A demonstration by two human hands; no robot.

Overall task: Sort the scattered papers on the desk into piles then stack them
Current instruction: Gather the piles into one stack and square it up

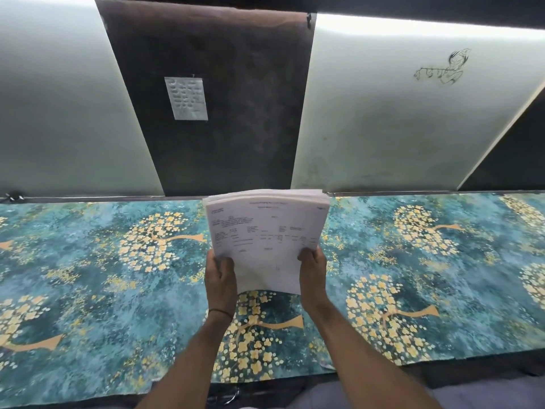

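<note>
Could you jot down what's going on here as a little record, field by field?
held: stack of papers, printed top sheet facing the camera
left hand: grips the stack's lower left edge
right hand: grips its lower right edge
surface: teal cloth with yellow flower trees
wall: pinned sheet on dark panel; line drawing further right

The cloth-covered counter (413, 261) gives wide open room either side of the stack of papers (267, 231), held up mid-counter by the left hand (221, 278) and right hand (312, 270). Wall panels (398, 128) rise just behind the far edge, blocking reach there. A small dark object (13, 197) sits far left.
</note>
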